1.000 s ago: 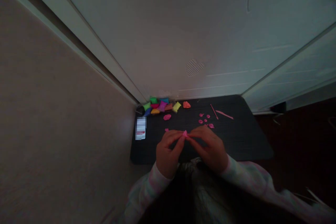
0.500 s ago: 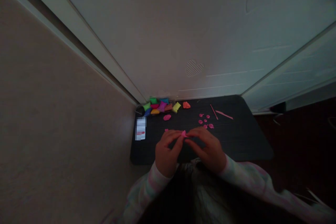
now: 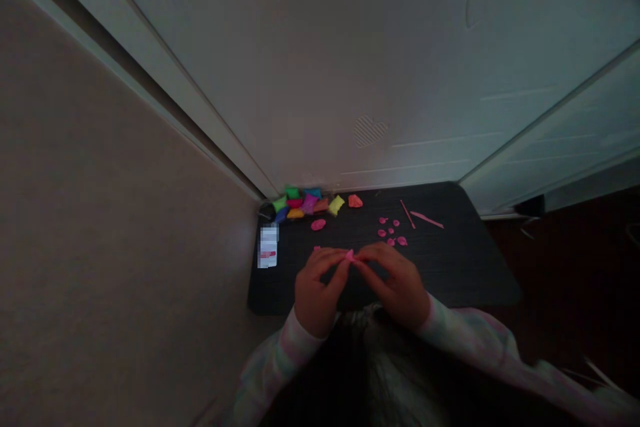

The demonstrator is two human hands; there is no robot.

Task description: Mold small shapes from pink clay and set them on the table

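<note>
Over table [image 3: 460,267]; hands [image 3: 316,293] [image 3: 400,283] pinching clay [image 3: 350,255]

The left hand [image 3: 316,290] and right hand [image 3: 400,280] pinched a pink piece [image 3: 350,255] between them above the dark surface [image 3: 465,273]. Beyond the right hand lay small pink bits [image 3: 382,233] and two pink sticks [image 3: 427,219]; farther left sat an orange lump [image 3: 355,201], bright packets [image 3: 309,204] and, near the left edge, a phone [image 3: 269,245].
</note>
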